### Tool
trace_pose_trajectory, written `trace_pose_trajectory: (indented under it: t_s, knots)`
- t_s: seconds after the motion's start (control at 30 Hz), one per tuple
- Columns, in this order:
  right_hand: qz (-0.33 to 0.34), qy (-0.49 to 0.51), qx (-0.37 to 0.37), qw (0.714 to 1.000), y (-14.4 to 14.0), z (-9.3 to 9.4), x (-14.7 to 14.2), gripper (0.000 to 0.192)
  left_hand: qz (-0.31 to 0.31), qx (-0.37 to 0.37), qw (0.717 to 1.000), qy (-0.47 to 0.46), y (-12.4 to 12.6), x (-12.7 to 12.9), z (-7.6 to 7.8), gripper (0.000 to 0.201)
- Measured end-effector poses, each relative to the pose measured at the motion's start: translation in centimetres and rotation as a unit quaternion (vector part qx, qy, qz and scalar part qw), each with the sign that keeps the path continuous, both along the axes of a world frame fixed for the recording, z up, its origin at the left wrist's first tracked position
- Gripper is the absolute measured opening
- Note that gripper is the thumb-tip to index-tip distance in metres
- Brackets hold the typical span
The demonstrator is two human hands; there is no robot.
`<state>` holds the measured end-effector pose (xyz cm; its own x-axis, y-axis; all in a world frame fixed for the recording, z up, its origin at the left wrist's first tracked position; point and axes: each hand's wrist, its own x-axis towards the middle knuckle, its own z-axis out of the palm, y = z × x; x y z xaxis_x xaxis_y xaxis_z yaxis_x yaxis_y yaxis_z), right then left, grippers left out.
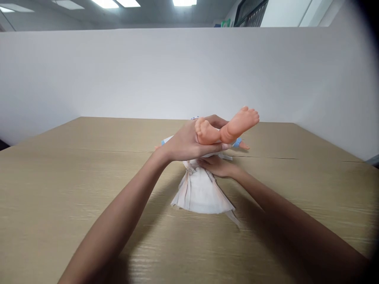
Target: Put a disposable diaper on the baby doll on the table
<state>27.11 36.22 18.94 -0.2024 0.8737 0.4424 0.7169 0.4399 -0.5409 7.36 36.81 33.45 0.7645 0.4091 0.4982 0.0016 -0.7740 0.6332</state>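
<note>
A baby doll lies on its back on the table, its bare feet (239, 124) raised toward me. My left hand (189, 138) is closed around the doll's lower legs, thumb below and fingers over the far side. Under the doll, a white cloth diaper (204, 191) spreads toward me, gathered at its upper end. My right hand (219, 165) reaches in below the legs from the right, its visible fingers stretched out against the diaper's top; some fingers are hidden. The doll's small hand (244, 145) and blue cuff (237, 142) show at the right. Its body and head are mostly hidden.
The wood-grain table (74, 197) has a thin seam running across it. A white partition wall (177, 71) stands along the back and sides. Ceiling lights (185, 2) show above it.
</note>
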Motion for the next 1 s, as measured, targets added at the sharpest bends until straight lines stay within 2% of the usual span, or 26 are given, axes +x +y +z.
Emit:
trace_pose_trajectory:
  t_s: [0.07, 0.1, 0.17, 0.23, 0.33, 0.43, 0.57, 0.7, 0.8, 0.9, 1.0]
  knots:
    - [0.036, -0.011, -0.016, 0.999, -2.1, 0.3, 1.4, 0.037, -0.004, -0.001, 1.0, 0.002, -0.2, -0.1, -0.1, 0.032]
    - [0.031, -0.01, -0.018, 0.999, -3.2, 0.4, 2.0, 0.035, -0.004, 0.002, 1.0, 0.004, -0.3, -0.2, -0.2, 0.032]
    - [-0.025, 0.009, 0.008, 1.0, -5.4, 0.6, 3.0, 0.029, 0.002, 0.011, 1.0, 0.01, -0.6, -0.4, -0.6, 0.032]
    - [-0.091, 0.037, 0.069, 0.993, -7.3, 0.7, 3.2, 0.026, 0.008, 0.011, 1.0, 0.019, -0.8, -0.5, -1.0, 0.034]
    - [-0.121, 0.08, 0.145, 0.979, -8.9, 1.4, 2.5, 0.053, 0.008, -0.019, 0.999, 0.036, -1.1, -0.9, -1.8, 0.045]
    - [-0.075, 0.13, 0.145, 0.978, -9.2, 2.4, 1.8, 0.07, 0.014, -0.039, 0.999, 0.031, -1.5, -1.5, -2.9, 0.048]
    - [0.021, 0.139, 0.131, 0.981, -8.9, 3.2, 1.9, 0.069, 0.034, -0.022, 0.999, 0.027, -2.3, -2.5, -4.6, 0.046]
    - [0.097, 0.082, 0.125, 0.984, -8.9, 2.5, 2.7, 0.058, 0.016, 0.017, 0.999, 0.022, -3.1, -3.7, -5.9, 0.048]
    - [0.142, 0.032, 0.153, 0.977, -9.2, 2.0, 3.8, 0.061, 0.012, 0.055, 0.998, 0.039, -3.2, -5.2, -6.6, 0.05]
    - [0.157, -0.037, 0.172, 0.972, -9.7, 1.6, 5.7, 0.061, 0.01, 0.103, 0.991, 0.085, -2.8, -7.6, -7.6, 0.044]
    - [0.193, -0.104, 0.186, 0.958, -10.0, 0.6, 7.9, 0.054, -0.007, 0.154, 0.977, 0.149, -2.1, -10.5, -9.3, 0.041]
